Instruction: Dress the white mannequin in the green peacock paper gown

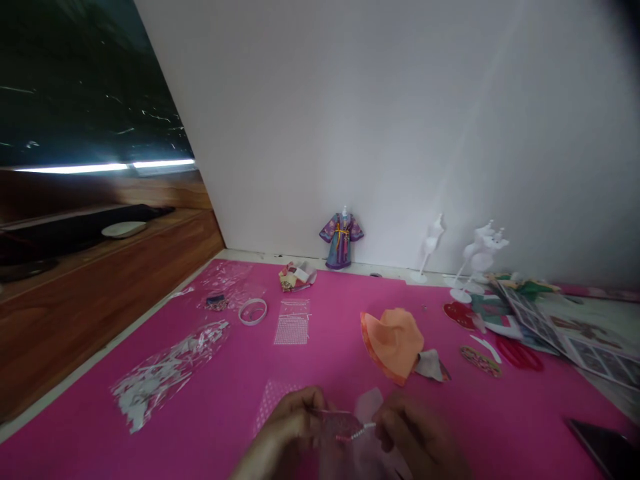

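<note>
Low in the head view, my left hand [299, 421] is closed, pinching the edge of a small pink fabric piece [340, 420]. My right hand [413, 437] is also closed, its fingertips at the end of a string of small white beads [361, 432] that runs across the fabric. Pale sheer cloth [369, 403] shows behind and below the beads, between the hands. A white-dotted sheet [274, 397] lies just beyond my left hand. Farther off is a folded peach cloth [397, 340] with an orange border. The fingertips are partly blurred.
A pink mat [210, 407] covers the table. On it are a clear bag of white pieces [165, 373], a tape roll [253, 311] and a sheet of stick-on dots [291, 323]. A dressed mini mannequin [343, 241] and white stands [431, 241] line the wall. A dark flat device [603, 447] lies right.
</note>
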`<state>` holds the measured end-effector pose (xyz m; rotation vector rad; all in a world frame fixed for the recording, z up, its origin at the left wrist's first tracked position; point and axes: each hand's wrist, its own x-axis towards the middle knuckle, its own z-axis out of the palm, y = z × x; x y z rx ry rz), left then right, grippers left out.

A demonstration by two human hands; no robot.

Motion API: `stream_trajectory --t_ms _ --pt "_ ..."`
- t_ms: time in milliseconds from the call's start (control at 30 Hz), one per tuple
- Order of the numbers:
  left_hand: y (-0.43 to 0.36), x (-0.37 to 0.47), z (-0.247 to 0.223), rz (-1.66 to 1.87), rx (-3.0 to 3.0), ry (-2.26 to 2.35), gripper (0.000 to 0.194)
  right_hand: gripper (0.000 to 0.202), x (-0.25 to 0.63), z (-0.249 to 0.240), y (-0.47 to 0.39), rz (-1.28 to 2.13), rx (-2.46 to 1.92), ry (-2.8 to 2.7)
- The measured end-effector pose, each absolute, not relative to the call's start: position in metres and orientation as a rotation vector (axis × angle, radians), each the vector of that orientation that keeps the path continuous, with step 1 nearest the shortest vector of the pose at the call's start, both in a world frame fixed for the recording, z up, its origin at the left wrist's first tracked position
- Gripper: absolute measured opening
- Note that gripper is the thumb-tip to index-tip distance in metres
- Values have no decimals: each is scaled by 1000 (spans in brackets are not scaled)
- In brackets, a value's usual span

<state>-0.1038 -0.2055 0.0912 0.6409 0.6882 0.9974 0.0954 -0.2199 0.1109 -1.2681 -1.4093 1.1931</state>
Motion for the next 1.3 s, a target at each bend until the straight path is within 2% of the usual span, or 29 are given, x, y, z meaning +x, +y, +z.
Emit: stream_trajectory --t_ms 333,467,567,667,900,1300 --pt "-179 -137 55 1010 674 891 14 56 92 88 -186 1511 -1345 -1277" --pt "-172 -141 46 1085 623 866 12 63 81 87 -165 1723 -1348 -1179" --pt "-169 -140 45 1062 597 858 15 54 71 80 -145 1838 -1339 -1264" --pt "-161 -140 42 1019 624 958 20 42 61 71 -128 1825 -1337 -1397" --pt "-136 -149 40 893 856 1108 39 30 31 69 -105 1756 -1379 -1537" --pt "-74 -182 37 940 1279 1504 11 31 -15 55 -39 1467 -1453 -1731"
